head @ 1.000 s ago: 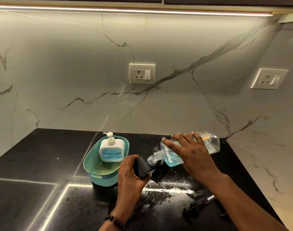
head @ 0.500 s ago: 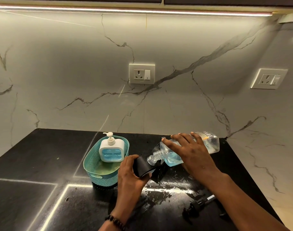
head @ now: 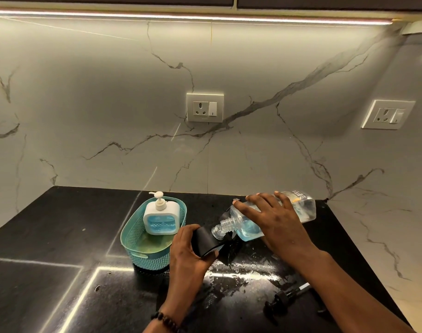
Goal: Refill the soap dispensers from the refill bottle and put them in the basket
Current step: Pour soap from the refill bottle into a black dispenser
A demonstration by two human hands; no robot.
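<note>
My right hand (head: 274, 224) grips a clear refill bottle (head: 303, 207) with blue liquid, tipped almost flat, its threaded neck pointing left and down. The neck meets the top of a black soap dispenser (head: 205, 241), which my left hand (head: 188, 255) holds tilted on the black counter. A white dispenser (head: 160, 219) with blue soap and its pump fitted stands upright in the teal basket (head: 135, 239), to the left of my hands.
A black pump head (head: 286, 296) with its tube lies loose on the counter at the front right. Water or soap drops shine on the counter (head: 61, 224) under my hands. Two wall sockets (head: 204, 108) sit on the marble backsplash.
</note>
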